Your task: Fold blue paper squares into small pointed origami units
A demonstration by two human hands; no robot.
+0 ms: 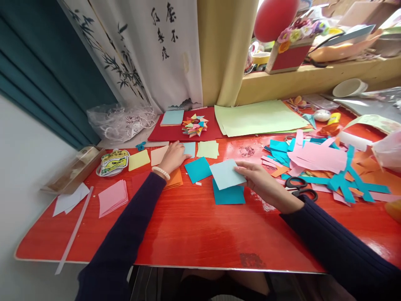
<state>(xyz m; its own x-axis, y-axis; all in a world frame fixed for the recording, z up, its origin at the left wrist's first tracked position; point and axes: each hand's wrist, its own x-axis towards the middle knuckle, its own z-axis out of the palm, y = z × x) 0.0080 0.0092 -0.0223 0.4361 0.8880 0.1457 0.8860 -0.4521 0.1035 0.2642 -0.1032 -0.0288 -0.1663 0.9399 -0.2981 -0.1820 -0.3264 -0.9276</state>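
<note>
My right hand [255,177] pinches a light blue paper square [226,173] by its right edge. That square is above a teal paper square [229,195] on the table and covers its upper part. Another teal square [198,169] lies just to the left. My left hand [174,156] rests palm down with its fingers apart, touching the left side of a light blue square [189,149] in the back row. Around it lie a peach square [158,155], a pale green stack [208,149], a yellow square [139,160] and orange squares [175,179] partly under my wrist.
Pink squares [113,197] and a paper strip [75,230] lie at the left. Black-handled scissors [300,188] sit beside a heap of paper scraps [319,156] at the right. At the back are large green sheets [260,117] and a folded-paper ring [195,125] on red card.
</note>
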